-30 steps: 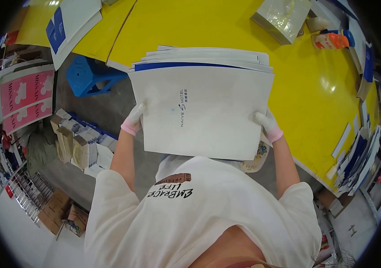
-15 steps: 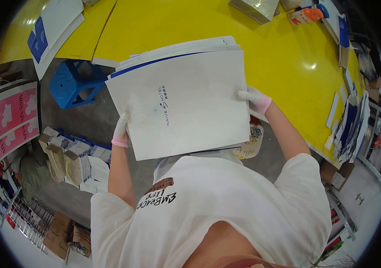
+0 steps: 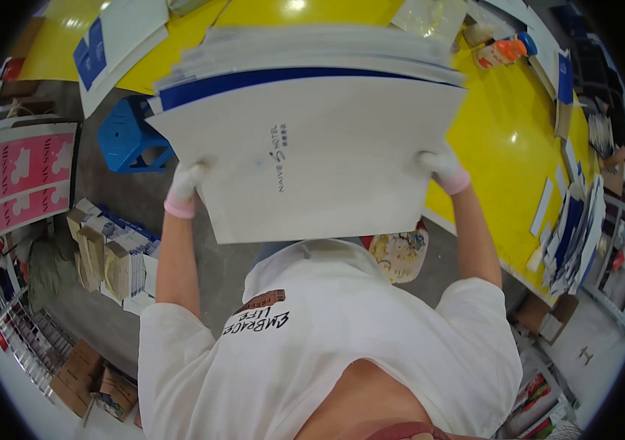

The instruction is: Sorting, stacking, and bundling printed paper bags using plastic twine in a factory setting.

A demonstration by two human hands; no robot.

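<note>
**Between my hands, a thick stack of white sheets held up over the yellow surface**

Close to my chest, I hold the stack of white sheets (image 3: pixel 312 154) by its two side edges. My left hand (image 3: pixel 183 192), in a white glove with a pink cuff, is closed on the left edge, and my right hand (image 3: pixel 441 170), gloved the same way, is closed on the right edge. The stack sits squarer and larger in front of me than half a second ago, when it was tilted with its left side lower; I have levelled it and brought it up nearer my face. A blue band shows on one sheet just under the top one. I judge the stack is being carried or squared, not yet laid down, since both hands bear its weight.

Below my left arm, on the floor, stand bundles of brown and white printed packs (image 3: pixel 111 253), and beyond them a blue plastic stool (image 3: pixel 130 139). Pink printed sheets (image 3: pixel 30 176) lie further left.

Beyond the stack spreads the yellow surface (image 3: pixel 503 139), with an orange bottle (image 3: pixel 505 50) far off at my right and more piled sheets (image 3: pixel 573 235) along its right edge
</note>
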